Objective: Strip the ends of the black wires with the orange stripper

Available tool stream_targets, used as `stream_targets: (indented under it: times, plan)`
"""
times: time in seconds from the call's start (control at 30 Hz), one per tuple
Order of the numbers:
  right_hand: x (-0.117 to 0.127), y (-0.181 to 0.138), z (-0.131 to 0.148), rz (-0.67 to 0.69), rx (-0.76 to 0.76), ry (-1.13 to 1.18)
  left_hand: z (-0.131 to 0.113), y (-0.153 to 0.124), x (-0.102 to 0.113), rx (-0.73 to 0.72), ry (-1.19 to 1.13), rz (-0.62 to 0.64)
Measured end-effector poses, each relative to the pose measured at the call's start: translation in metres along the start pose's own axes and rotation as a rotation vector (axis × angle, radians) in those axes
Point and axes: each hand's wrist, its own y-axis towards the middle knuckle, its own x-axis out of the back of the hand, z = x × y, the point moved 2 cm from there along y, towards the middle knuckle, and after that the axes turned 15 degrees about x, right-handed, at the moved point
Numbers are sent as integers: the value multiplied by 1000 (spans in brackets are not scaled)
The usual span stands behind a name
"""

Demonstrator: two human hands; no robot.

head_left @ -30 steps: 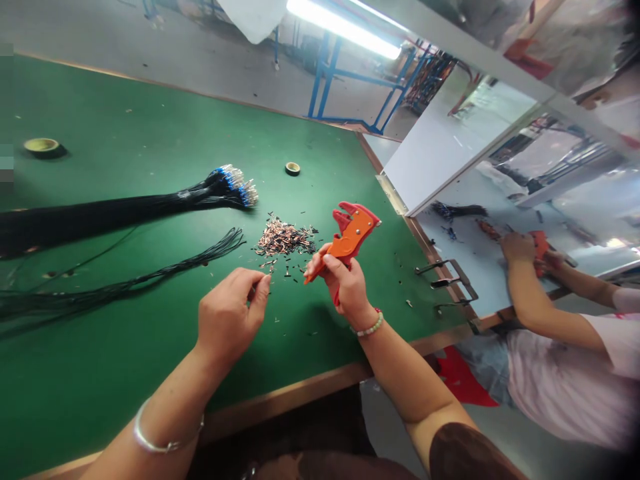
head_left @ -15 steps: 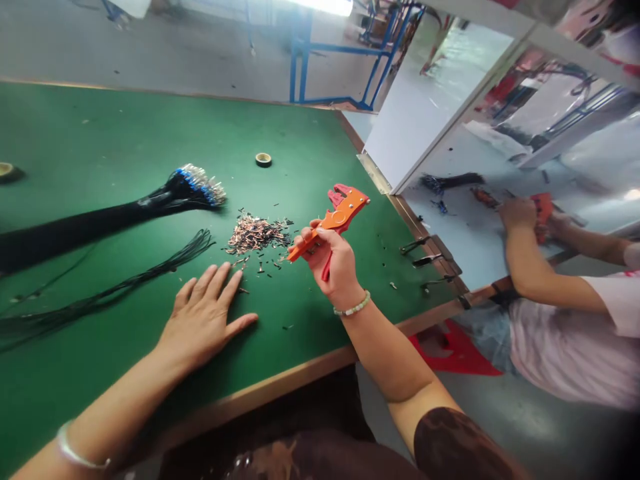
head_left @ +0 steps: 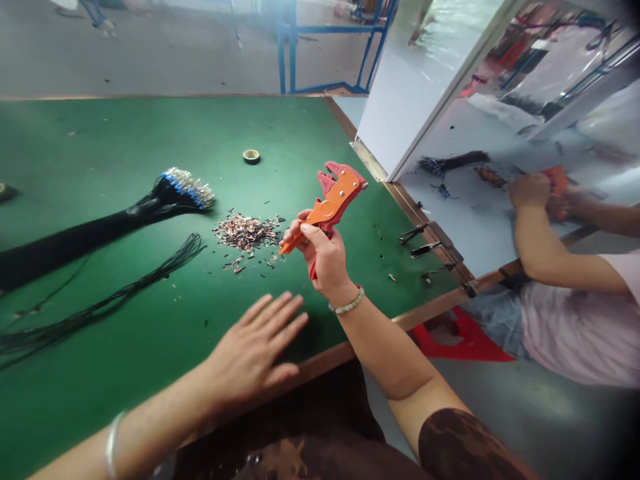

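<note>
My right hand (head_left: 325, 257) is wrapped round the handles of an orange and red wire stripper (head_left: 331, 203), its jaws pointing up and away from me. My left hand (head_left: 257, 343) is open with fingers spread, palm down near the table's front edge, holding nothing. Beyond it lies a heap of copper and black wire scraps (head_left: 246, 232). A thick bundle of black wires (head_left: 95, 228) with blue and silvery ends rests at the left. Nearer me is a thinner bunch of black wires (head_left: 135, 288).
A roll of tape (head_left: 251, 157) lies on the green table (head_left: 165, 137). Metal clips (head_left: 425, 249) are fixed along the right edge, beside a white upright panel (head_left: 425, 73). At the neighbouring table on the right, another person's hand (head_left: 530, 191) is near an orange tool (head_left: 556, 183).
My left hand has moved right and towards me, away from the scraps and the thin wires. The wire stripper stays in my right hand, slightly higher in view.
</note>
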Motion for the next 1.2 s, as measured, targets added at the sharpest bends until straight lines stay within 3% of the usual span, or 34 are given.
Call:
stream_targets:
  times: [0.07, 0.13, 0.27, 0.37, 0.43, 0.5, 0.57, 0.63, 0.7, 0.8, 0.87, 0.97, 1.07, 1.2]
  plan:
    - [-1, -1, 0, 9, 6, -15, -11, -14, -5, -97, -1, 44]
    - [-1, -2, -4, 10, 10, -38, -6, -11, -9, -109, -7, 62]
    - [3, 1, -13, -19, 47, -87, 31, 31, -13, 79, 34, 78]
    - [8, 5, -15, -35, 101, -104, 59, 63, -7, 337, 86, 65]
    - [10, 8, -14, -46, 126, -121, 65, 73, -1, 457, 110, 10]
    - [13, 11, -11, -66, 153, -146, 57, 74, 1, 506, 114, -25]
    - [15, 14, -8, -91, 186, -173, 35, 67, -2, 388, 71, 8]
    - [18, 17, -5, -118, 216, -194, 12, 57, -10, 163, 20, 56]
    - [20, 20, -4, -141, 237, -205, 2, 51, -16, 7, -5, 89]
    - [22, 22, -2, -171, 264, -192, 26, 63, -16, 184, 67, 77]
    - [22, 22, -2, -181, 283, -174, 53, 80, -9, 352, 123, 45]
    - [22, 22, -3, -183, 309, -170, 82, 111, 2, 484, 158, -37]
    - [23, 22, -6, -177, 346, -207, 91, 142, 5, 549, 162, -56]
    - [26, 24, -11, -151, 369, -268, 90, 175, 1, 513, 142, 18]
